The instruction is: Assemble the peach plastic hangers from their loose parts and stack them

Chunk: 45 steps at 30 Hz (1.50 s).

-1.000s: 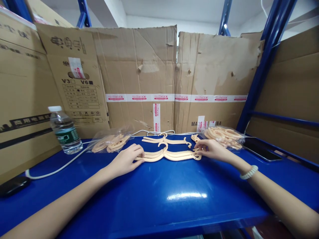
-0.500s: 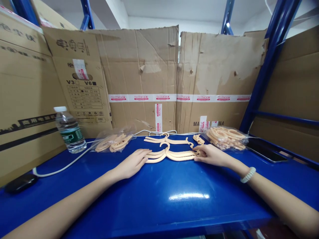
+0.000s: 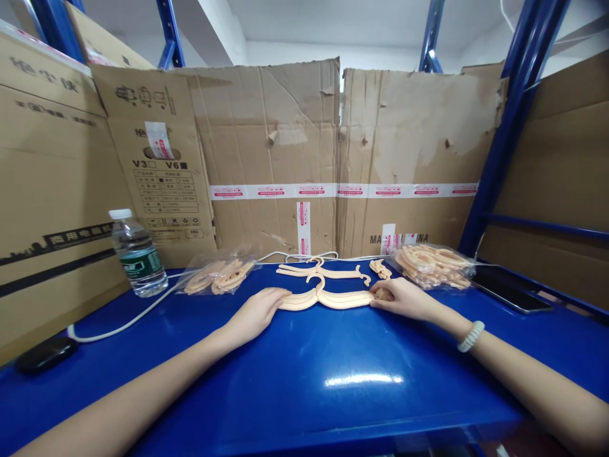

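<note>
A beige clothes hanger [image 3: 345, 299], its arms stretched out to both sides, lies on the blue shelf top, hook pointing away from me. My left hand [image 3: 259, 312] is closed around the hanger's left end, the fingertips over it. At the other end, my right hand [image 3: 404, 298] pinches the tip between thumb and fingers, hiding that end. Just behind lies a second beige hanger [image 3: 339, 274] with its right end curling into a small hook. A small folded beige piece [image 3: 380, 269] rests behind my right hand.
Clear bags of beige hanger parts stand left [image 3: 221, 274] and right [image 3: 431, 263]. A water bottle [image 3: 139, 257], a white cable [image 3: 111, 335] and a black object [image 3: 46, 354] are at left. A phone [image 3: 514, 289] lies far right. Cardboard [image 3: 266, 146] walls the back.
The near hanger's separate arm bars have come together into a tighter, narrower shape between my hands. Both hands stay at its ends. The view has tipped slightly.
</note>
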### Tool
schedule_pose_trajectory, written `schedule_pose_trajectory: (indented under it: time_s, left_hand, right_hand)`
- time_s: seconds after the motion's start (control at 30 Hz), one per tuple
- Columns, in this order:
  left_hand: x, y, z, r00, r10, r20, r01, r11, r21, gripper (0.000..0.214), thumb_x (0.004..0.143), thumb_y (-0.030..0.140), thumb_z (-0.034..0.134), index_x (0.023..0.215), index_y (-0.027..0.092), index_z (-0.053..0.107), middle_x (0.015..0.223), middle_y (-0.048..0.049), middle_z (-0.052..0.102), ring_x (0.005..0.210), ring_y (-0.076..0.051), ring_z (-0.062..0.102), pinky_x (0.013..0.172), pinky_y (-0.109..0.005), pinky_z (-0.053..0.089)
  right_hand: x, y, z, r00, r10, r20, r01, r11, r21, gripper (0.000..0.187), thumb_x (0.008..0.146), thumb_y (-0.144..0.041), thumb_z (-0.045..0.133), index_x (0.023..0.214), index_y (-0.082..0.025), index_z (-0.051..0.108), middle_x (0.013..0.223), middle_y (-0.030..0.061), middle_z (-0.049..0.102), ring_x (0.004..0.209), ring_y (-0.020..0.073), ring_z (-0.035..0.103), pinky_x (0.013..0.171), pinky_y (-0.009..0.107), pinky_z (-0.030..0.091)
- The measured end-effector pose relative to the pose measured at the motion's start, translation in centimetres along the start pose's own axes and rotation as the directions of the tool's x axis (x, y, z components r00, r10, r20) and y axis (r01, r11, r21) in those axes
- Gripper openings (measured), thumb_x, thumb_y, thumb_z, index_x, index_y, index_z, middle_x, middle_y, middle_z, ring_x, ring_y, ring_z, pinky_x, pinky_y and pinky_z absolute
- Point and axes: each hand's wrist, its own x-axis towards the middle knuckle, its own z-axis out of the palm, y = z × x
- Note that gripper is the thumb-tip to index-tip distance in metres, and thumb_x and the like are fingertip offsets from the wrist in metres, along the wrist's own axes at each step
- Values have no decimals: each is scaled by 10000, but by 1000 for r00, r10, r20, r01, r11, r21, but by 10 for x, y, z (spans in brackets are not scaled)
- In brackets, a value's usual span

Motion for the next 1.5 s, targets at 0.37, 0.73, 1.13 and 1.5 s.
schedule_pose_trajectory:
  time_s: [0.37,0.73,1.13,1.5]
  left_hand:
    - [-3,5,-4,998,-4,-57,6,999,37,291,956,192,401,1080,189,664,1187,-84,663,1112,-236,604,978,-414,475]
    - [-3,5,-5,997,-15,-77,15,1000,-3,263,950,226,423,1053,197,664,1150,-69,673,1078,-236,613,941,-403,488]
    - [-2,6,-9,982,-54,-180,54,999,0,232,934,200,404,1009,200,623,1034,-63,657,984,-222,602,878,-369,471]
    - [-2,11,-13,966,-178,-185,183,983,10,77,838,173,436,785,222,409,728,16,530,668,-172,543,646,-286,412]
  right_hand:
    - [0,7,1,996,6,-95,2,997,76,399,802,-439,579,1037,-129,669,616,18,610,555,166,545,517,264,333]
    - [5,16,-7,856,296,-424,-17,836,549,352,733,-488,614,814,-148,654,604,36,614,562,155,524,510,265,369]
    - [3,13,-10,840,423,-340,-5,632,775,345,669,-457,612,529,-201,427,464,-39,429,459,87,368,460,240,302]
    - [1,10,-10,890,369,-270,14,569,823,520,615,-601,715,531,-209,385,489,-48,395,473,87,348,458,248,294]
